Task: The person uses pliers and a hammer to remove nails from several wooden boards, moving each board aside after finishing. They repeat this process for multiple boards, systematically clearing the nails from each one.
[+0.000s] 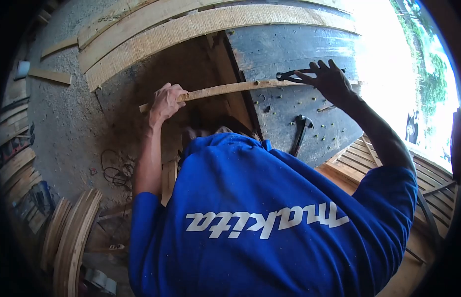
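Note:
My left hand [166, 101] is closed around the left end of a thin, slightly bowed wooden strip [225, 89]. The strip runs rightward across a gap and onto a dark, stained board [290, 49] studded with small holes. My right hand [329, 79] hovers over the strip's right end with fingers spread, the thumb touching a black pincer-like tool [289, 75] that lies on the board. A hammer [301, 132] rests on the same board, below my right hand. My blue shirt fills the lower middle of the view.
Long curved wooden planks [201, 24] arch across the top. More curved pieces are stacked at bottom left [72, 232]. A slatted wooden panel [389, 163] lies right of the board. A coil of wire [116, 171] sits on the gritty ground.

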`<state>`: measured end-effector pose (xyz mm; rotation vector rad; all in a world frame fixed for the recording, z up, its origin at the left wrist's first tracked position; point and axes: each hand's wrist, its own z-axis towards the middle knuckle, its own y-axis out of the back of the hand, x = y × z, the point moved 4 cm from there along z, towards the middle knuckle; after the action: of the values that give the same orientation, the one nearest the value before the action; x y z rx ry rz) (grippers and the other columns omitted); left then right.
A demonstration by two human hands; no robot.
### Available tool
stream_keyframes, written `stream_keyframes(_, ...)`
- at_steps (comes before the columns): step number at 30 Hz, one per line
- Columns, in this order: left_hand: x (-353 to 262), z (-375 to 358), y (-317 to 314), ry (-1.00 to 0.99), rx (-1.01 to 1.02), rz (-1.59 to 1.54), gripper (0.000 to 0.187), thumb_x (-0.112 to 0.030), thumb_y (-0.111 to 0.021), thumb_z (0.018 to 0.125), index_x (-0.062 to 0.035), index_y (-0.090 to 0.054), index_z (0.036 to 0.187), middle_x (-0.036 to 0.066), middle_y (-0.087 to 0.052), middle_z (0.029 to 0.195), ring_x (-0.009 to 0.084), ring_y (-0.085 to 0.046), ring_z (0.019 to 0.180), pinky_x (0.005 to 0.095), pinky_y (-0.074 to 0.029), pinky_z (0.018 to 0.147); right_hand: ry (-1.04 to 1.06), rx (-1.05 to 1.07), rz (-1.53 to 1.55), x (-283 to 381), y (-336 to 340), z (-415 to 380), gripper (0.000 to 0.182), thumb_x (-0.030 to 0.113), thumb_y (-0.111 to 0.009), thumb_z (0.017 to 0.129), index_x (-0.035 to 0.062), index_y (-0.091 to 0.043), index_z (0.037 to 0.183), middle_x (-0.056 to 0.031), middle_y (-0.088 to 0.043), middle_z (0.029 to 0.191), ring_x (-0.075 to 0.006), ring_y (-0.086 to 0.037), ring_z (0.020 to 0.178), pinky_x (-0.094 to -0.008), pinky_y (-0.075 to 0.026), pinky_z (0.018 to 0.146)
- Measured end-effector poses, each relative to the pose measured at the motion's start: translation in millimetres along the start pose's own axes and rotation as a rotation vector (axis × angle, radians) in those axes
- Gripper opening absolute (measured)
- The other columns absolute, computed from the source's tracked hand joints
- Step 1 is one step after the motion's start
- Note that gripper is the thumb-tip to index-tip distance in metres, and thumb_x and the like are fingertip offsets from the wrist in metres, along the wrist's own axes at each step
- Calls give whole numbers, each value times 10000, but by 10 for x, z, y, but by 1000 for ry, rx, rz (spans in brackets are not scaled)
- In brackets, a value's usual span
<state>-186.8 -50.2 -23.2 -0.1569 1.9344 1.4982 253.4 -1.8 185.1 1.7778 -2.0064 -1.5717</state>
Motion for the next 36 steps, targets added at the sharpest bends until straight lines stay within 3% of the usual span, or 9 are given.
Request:
stream_keyframes(7, -23, -31, -22, 4, 30, -30, 400, -161, -888, 738, -150, -784, 1124, 11, -722, 1068, 280, -645, 1018, 430, -545, 942, 132, 171, -145, 294, 429, 332, 554, 257, -619, 1013, 294, -487, 1549, -33, -527, 1440, -232, -432, 1450, -599, -119, 1311)
stream_keyframes(11, 5, -62, -48, 16, -2, -39, 384, -166, -883, 745, -146, -784, 1115, 10, -722, 1073, 279, -645, 1022, 431, -540, 945, 199, 205, -249, 372, 500, 504, 553, 252, -651, 989, 264, -508, 1524, -33, -531, 1423, -245, -428, 1447, -606, -112, 1311)
stream_keyframes(16, 53, -56, -95, -5, -1, -31, 374, -161, -878, 742, -150, -785, 1104, 11, -719, 1070, 281, -640, 1031, 433, -534, 945, 296, 224, -470, 641, 707, 617, 332, 268, -698, 940, 172, -722, 1256, -58, -553, 1360, -252, -455, 1399, -629, -66, 1312)
stream_keyframes(18, 72, -47, -74, -8, 4, -39, 372, -159, -877, 740, -151, -785, 1100, 11, -717, 1069, 283, -638, 1035, 433, -533, 946, 352, 224, -557, 760, 859, 641, 260, 257, -699, 930, 166, -773, 1163, -80, -572, 1316, -282, -485, 1369, -630, -131, 1296)
stream_keyframes(20, 73, -65, -93, 11, -3, -44, 367, -158, -875, 734, -147, -784, 1090, 16, -716, 1064, 284, -638, 1030, 431, -534, 941, 378, 272, -569, 830, 866, 636, 251, 236, -686, 932, 168, -774, 1156, -96, -584, 1264, -298, -534, 1302, -600, -325, 1192)
stream_keyframes(21, 69, -89, -104, 14, 3, -50, 367, -158, -875, 734, -147, -784, 1090, 16, -716, 1064, 284, -638, 1030, 431, -534, 941, 269, 328, -499, 794, 859, 638, 282, 230, -661, 957, 183, -745, 1223, -91, -589, 1245, -279, -582, 1213, -488, -456, 1016)
stream_keyframes(25, 58, -86, -82, -18, -43, -48, 369, -161, -871, 731, -136, -781, 1088, 19, -717, 1065, 290, -646, 1026, 432, -540, 935, 172, 272, -112, 519, 702, 553, 402, 227, -619, 1009, 239, -622, 1411, -77, -584, 1253, -235, -607, 1151, -345, -494, 933)
stream_keyframes(34, 51, -95, -73, -36, -65, -49, 396, -166, -884, 724, -130, -779, 1105, 21, -720, 1058, 270, -645, 1009, 410, -551, 911, 64, -124, 132, 105, -202, -84, 770, 38, -612, 927, 377, -436, 1595, -110, -587, 1217, -276, -647, 993, -390, -572, 819)
stream_keyframes(36, 54, -80, -57, -47, -55, -38, 404, -161, -889, 716, -126, -779, 1103, 22, -722, 1058, 267, -646, 1007, 407, -552, 909, -293, -137, 708, 86, -326, -173, 796, -35, -559, 931, 353, -412, 1611, -136, -580, 1179, -305, -647, 996, -414, -561, 847)
